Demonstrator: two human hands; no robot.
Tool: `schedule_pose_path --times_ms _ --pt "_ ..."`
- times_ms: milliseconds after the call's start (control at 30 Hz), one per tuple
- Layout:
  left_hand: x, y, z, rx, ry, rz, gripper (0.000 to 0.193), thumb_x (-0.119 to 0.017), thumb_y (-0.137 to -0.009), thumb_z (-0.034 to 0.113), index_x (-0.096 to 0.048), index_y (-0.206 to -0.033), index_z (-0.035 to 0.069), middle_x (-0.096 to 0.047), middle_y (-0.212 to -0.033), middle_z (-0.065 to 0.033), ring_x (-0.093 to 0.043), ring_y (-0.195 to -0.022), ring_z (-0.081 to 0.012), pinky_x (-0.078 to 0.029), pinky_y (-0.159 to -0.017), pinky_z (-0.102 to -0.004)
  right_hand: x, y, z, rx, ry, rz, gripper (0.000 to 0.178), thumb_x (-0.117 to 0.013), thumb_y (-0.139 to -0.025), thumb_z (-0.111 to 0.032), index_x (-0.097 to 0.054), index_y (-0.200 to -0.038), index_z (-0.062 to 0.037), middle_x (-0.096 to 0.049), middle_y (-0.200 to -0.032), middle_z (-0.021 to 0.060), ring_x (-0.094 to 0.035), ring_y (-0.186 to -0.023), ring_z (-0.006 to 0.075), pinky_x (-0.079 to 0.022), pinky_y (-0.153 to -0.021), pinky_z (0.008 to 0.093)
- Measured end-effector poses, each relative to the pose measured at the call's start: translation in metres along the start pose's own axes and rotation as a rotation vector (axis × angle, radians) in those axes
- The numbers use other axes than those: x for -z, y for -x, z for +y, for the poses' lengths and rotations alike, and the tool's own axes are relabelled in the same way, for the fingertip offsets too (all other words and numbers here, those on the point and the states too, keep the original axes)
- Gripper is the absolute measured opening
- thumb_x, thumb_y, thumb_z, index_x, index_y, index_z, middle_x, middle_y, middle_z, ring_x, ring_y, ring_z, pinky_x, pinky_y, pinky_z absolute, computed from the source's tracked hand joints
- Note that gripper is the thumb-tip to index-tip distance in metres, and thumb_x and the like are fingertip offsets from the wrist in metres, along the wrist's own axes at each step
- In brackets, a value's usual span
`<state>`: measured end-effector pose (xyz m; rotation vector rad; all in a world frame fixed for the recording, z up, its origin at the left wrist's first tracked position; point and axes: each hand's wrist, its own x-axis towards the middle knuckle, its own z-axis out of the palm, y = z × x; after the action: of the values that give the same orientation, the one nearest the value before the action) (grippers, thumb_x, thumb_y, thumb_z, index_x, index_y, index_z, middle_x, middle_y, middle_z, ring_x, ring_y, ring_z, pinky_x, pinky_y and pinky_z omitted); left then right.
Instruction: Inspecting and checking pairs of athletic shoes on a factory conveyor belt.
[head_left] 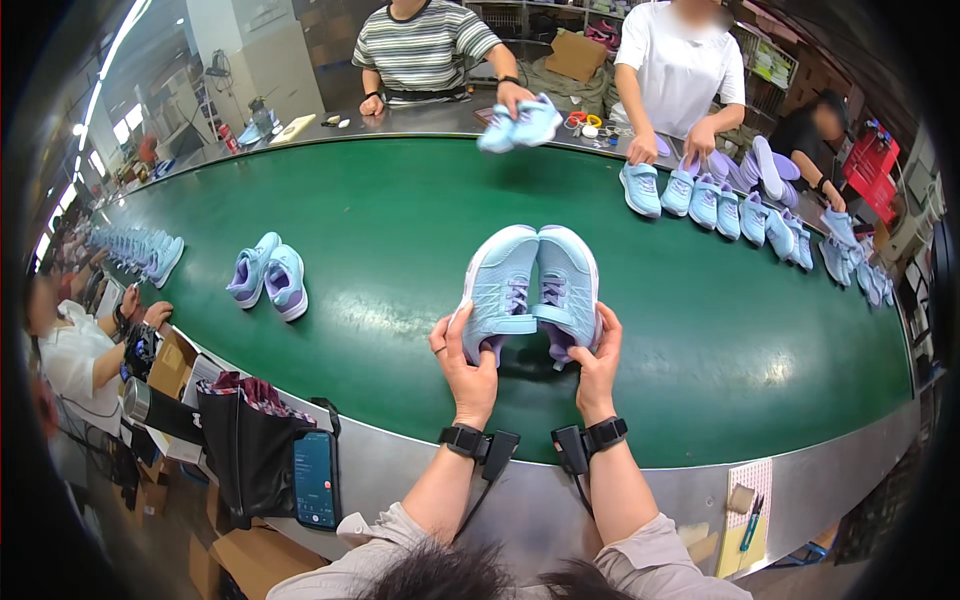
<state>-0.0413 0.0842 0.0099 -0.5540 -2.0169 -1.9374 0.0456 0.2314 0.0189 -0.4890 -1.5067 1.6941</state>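
Note:
A pair of light-blue sneakers with lilac lining and laces is held up side by side over the green belt. My left hand [472,362] grips the heel of the left sneaker [498,285], its thumb inside the collar. Around the heel of the right sneaker [568,285] my right hand [597,362] is closed in the same way. Both toes point away from me and the inner sides touch. Black bands with small boxes and cables sit on my wrists.
The green conveyor belt [400,380] has a metal edge. Another sneaker pair [268,275] stands left. Sneakers line the far right [752,215] and far left. Across, a person's hand [515,95] carries a pair. Near me are a phone [316,478], black bag [240,450] and notepad with pen [752,520].

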Motion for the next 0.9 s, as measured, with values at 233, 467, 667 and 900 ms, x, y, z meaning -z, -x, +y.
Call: schedule_pose_path --times_ms 233,467,667,900 --pt "-0.003 -0.001 0.003 0.192 0.311 0.072 0.058 -0.058 -0.078 -0.005 -0.043 -0.133 0.007 -0.044 -0.126 -0.0106 -0.046 -0.116 -0.0216 -0.037 -0.100 -0.0353 -0.004 0.003 -0.006 -0.070 -0.051 0.047 0.066 -0.060 -0.070 0.000 -0.040 -0.133 -0.0045 -0.046 -0.129 0.0104 -0.050 -0.114 0.0206 -0.049 -0.089 0.0322" --pt "0.000 -0.002 0.002 0.444 0.833 -0.180 0.050 -0.043 -0.100 0.033 -0.039 -0.136 -0.001 -0.047 -0.132 -0.0142 -0.047 -0.121 -0.0226 -0.038 -0.104 -0.0386 -0.006 0.006 -0.009 -0.259 -0.267 -0.142 0.056 -0.058 -0.088 -0.020 -0.036 -0.137 -0.0030 -0.050 -0.128 0.0132 -0.059 -0.104 0.0227 -0.060 -0.066 0.0316" --pt "-0.005 0.000 -0.012 0.438 0.794 -0.043 0.049 -0.041 -0.101 0.030 -0.037 -0.137 -0.003 -0.045 -0.134 -0.0139 -0.044 -0.125 -0.0238 -0.032 -0.108 -0.0387 -0.007 0.007 -0.011 -0.296 -0.240 -0.280 0.049 -0.059 -0.089 -0.022 -0.048 -0.131 -0.0005 -0.051 -0.131 0.0137 -0.059 -0.107 0.0219 -0.059 -0.065 0.0309" --pt "-0.007 0.004 -0.034 0.355 -0.332 -0.046 0.061 -0.057 -0.083 0.019 -0.040 -0.136 -0.007 -0.025 -0.147 -0.0291 -0.020 -0.137 -0.0415 -0.018 -0.113 -0.0459 -0.004 0.002 0.003 -0.256 0.245 -0.099 0.028 -0.059 -0.088 -0.013 -0.063 -0.115 -0.0064 -0.055 -0.126 0.0083 -0.057 -0.099 0.0136 -0.052 -0.068 0.0249"
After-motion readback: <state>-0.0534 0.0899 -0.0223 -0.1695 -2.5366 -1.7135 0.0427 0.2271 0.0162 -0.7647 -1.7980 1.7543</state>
